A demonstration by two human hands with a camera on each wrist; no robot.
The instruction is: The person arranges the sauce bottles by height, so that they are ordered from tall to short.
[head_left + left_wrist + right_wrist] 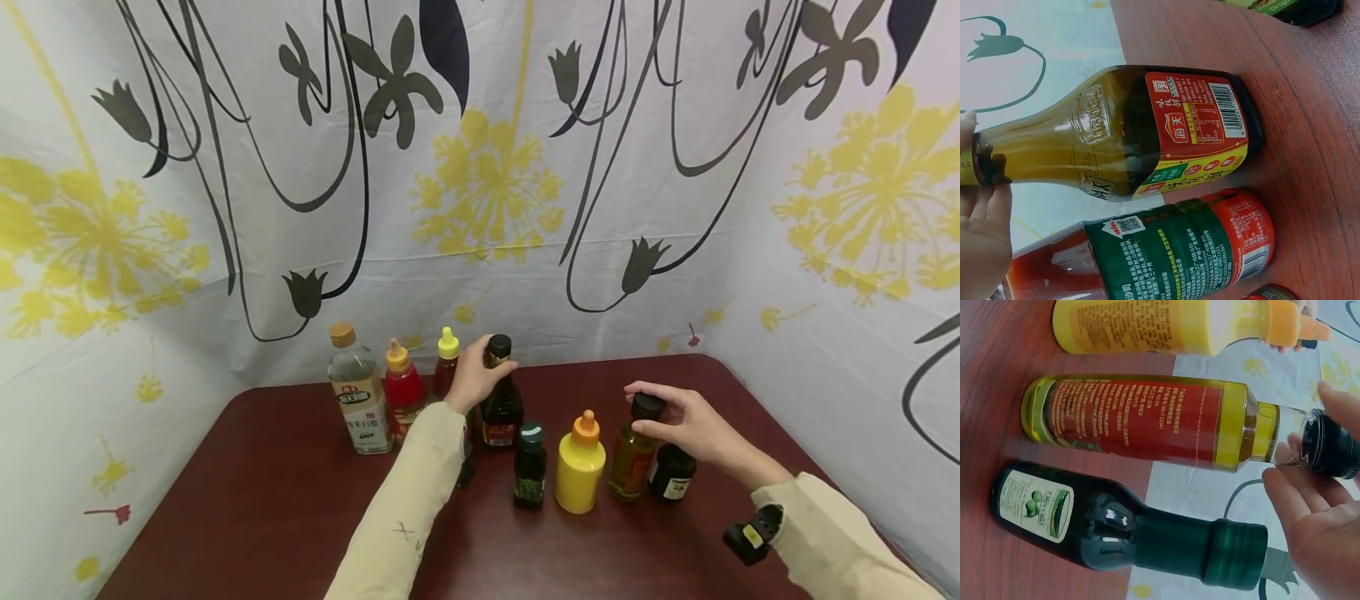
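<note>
My left hand (480, 375) grips a dark soy sauce bottle (502, 412) by its neck, just below the black cap. The bottle stands upright, its red and yellow label (1197, 119) showing in the left wrist view. On the right, my right hand (686, 425) holds an oil bottle (630, 462) at its black cap and clear neck, thumb on one side and fingers on the other. Yellow oil and a red label (1141, 422) show in the right wrist view. Beside it stands a dark bottle with a green neck (1110, 525), untouched by the fingers.
A yellow squeeze bottle (580, 475) and a small green-capped bottle (529, 475) stand between my hands. Left of them are a clear vinegar bottle (363, 412), a red sauce bottle (405, 392) and a yellow-capped red bottle (446, 368). A patterned cloth (480, 300) hangs behind the table.
</note>
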